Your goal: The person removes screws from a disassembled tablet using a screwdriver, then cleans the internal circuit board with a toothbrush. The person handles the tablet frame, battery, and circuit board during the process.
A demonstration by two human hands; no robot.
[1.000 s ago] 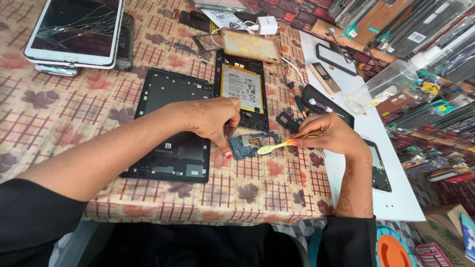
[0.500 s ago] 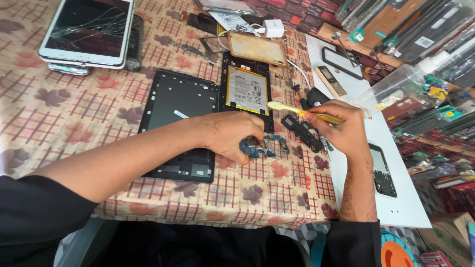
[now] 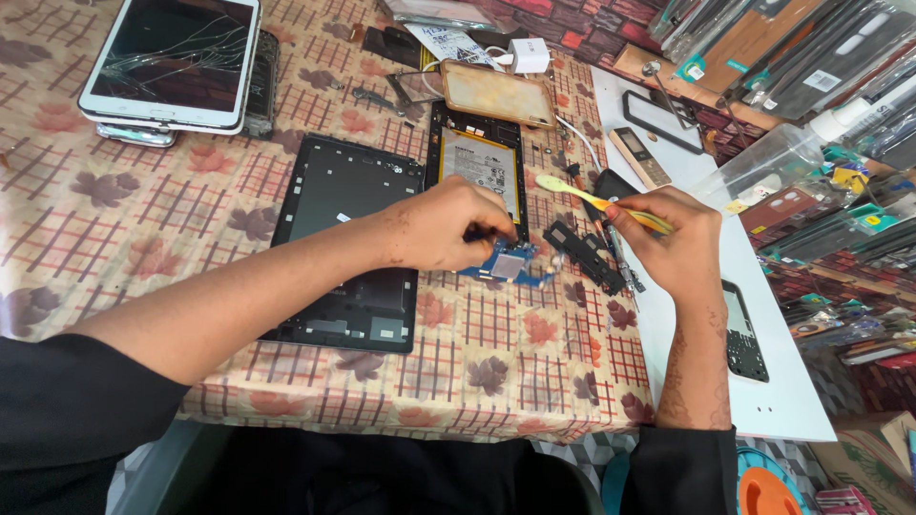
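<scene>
My left hand (image 3: pixel 448 224) pinches a small blue circuit board (image 3: pixel 509 261) that rests on the patterned tablecloth (image 3: pixel 134 248). My right hand (image 3: pixel 673 243) grips a yellow toothbrush (image 3: pixel 593 197), its bristle head lifted up and to the left, above the board. An opened tablet body with a white battery (image 3: pixel 482 162) lies just behind my left hand. A black tablet back panel (image 3: pixel 348 205) sits under my left forearm. A black plastic strip (image 3: pixel 584 254) lies between my two hands.
A white tablet with a cracked screen (image 3: pixel 172 59) lies at the far left. A tan phone case (image 3: pixel 496 93) and a white charger (image 3: pixel 530 54) sit at the back. A white board (image 3: pixel 763 381) on the right carries several phones; packaged parts crowd the right edge.
My right hand has lifted the toothbrush off the circuit board and swung its head up to the left. My left hand stays on the board, which has shifted slightly.
</scene>
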